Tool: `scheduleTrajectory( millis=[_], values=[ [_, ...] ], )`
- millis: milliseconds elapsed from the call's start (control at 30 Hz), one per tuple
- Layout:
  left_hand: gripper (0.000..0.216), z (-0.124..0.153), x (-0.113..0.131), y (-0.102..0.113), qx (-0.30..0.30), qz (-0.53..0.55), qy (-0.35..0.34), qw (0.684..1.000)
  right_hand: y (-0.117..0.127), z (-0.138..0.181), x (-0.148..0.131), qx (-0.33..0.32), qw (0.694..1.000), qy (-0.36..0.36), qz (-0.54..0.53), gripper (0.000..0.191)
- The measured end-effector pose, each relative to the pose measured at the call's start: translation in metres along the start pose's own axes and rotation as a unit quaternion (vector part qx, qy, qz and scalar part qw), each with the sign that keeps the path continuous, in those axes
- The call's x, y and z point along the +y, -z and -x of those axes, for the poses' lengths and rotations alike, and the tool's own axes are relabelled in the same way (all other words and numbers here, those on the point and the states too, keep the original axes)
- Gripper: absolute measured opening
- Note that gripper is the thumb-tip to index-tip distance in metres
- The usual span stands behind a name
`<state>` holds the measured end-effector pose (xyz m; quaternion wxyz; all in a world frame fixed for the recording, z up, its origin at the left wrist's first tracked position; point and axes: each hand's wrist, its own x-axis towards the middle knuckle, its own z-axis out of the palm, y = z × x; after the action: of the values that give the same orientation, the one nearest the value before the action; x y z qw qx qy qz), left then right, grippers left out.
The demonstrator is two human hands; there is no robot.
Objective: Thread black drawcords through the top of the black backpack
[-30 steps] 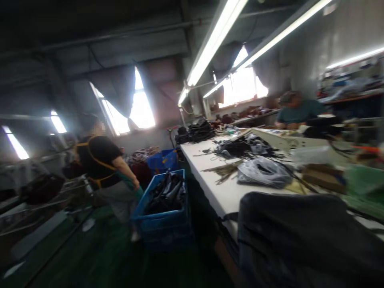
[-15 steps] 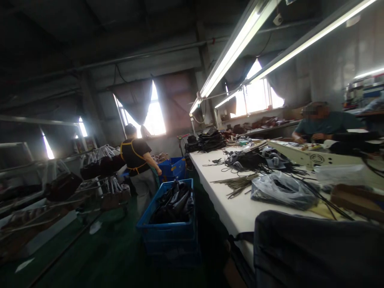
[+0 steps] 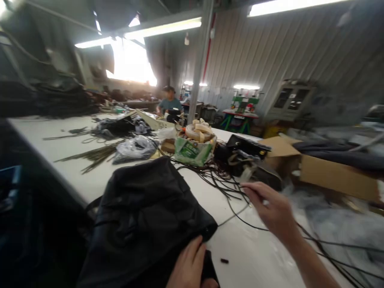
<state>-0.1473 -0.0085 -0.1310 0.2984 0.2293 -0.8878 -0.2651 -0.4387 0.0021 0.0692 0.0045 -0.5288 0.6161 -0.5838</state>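
A black fabric bag lies on the near edge of the white table. My left hand rests on the bag's lower right corner, pressing it down. My right hand hovers over the table to the right, fingers loosely curled toward thin black cords that trail across the surface. Whether its fingertips pinch a cord is not clear. A small dark piece lies on the table beside my left hand.
Behind the bag stand a green-and-white box holding rolled strips, a clear plastic bag, a bundle of thin sticks and cardboard boxes. A person in a teal shirt sits at the far end. A grey post rises behind.
The view has swung right, away from the aisle, the blue crates and the standing person. Both my hands have come into view, the left now on the black bag.
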Motion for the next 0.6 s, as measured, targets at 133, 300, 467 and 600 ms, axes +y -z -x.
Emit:
scheduleTrajectory(
  millis=[133,300,467,600],
  values=[
    [0.066,0.002,-0.007,-0.004,0.059,0.040,-0.006,0.997,-0.010,0.018,0.007,-0.244,0.946,0.105,0.185,0.027],
    [0.063,-0.017,0.025,0.007,0.136,0.415,0.236,0.868,-0.050,0.033,0.014,-0.334,0.906,0.152,0.210,0.023],
    [0.050,-0.045,0.044,0.024,0.176,0.731,0.370,0.546,-0.060,0.049,0.017,-0.383,0.874,0.164,0.251,0.015],
    [0.027,-0.059,0.049,0.030,0.153,0.797,0.393,0.433,-0.059,0.058,0.021,-0.409,0.863,0.157,0.251,0.015]
  ],
)
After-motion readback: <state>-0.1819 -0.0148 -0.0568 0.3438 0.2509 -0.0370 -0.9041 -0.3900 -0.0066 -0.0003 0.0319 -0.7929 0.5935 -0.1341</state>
